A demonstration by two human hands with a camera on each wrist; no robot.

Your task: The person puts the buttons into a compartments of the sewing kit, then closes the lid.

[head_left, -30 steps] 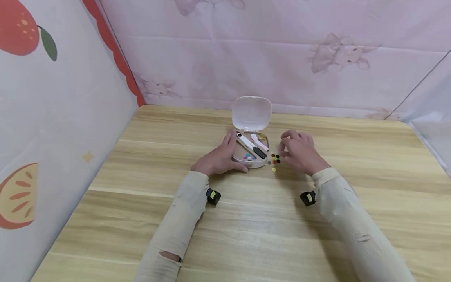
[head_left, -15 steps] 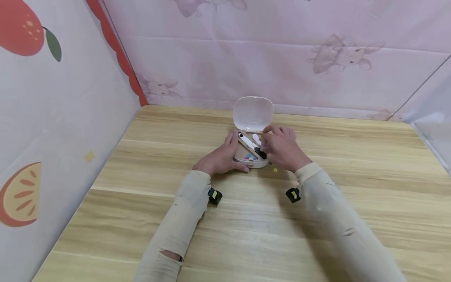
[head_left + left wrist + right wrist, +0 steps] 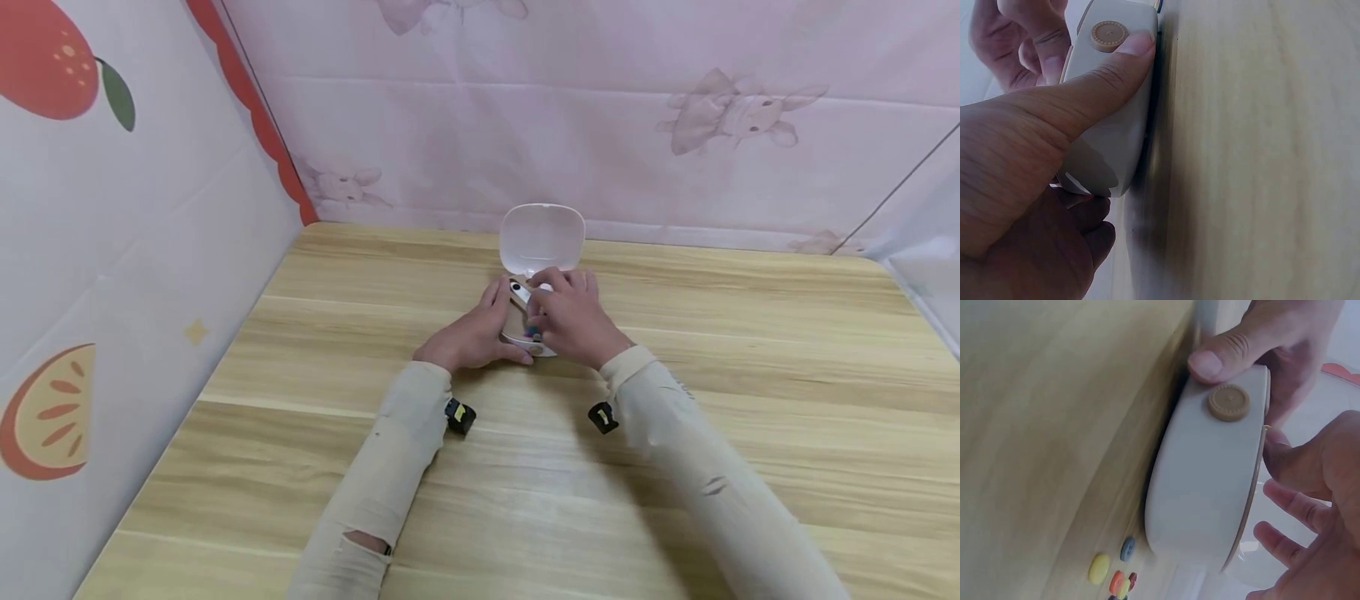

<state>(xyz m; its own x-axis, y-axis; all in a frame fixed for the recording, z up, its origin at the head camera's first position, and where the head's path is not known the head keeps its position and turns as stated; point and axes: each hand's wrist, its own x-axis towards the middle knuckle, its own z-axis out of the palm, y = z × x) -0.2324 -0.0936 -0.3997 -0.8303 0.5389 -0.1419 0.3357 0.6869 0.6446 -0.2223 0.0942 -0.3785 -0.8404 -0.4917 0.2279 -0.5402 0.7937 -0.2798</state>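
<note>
Mid-frame, your left hand (image 3: 474, 337) is gripping the case (image 3: 1204, 481); your right hand (image 3: 576, 318), its grip unclear, is apparently working inside. The next move is probably calling for steadiness.

On my feed the box (image 3: 1200, 475) looks like smooth, satiny plastic, its round clasp (image 3: 1229, 400) matt; the table (image 3: 510, 508) faintly shiny wood, the sleeves (image 3: 382, 450) wrinkled cloth.

L arm (image 3: 375, 467) & R arm (image 3: 712, 467) reach fwd, angled inward, hands v. near each other. L hand (image 3: 472, 333) grips w/ thumb (image 3: 1100, 87) out approx. straight, fingertips (image 3: 1102, 240) bent opp. R hand (image 3: 577, 325): back up, thumb & a fingertip close tog., other fingers (image 3: 1285, 544) spread; can't tell if pinching.
</note>
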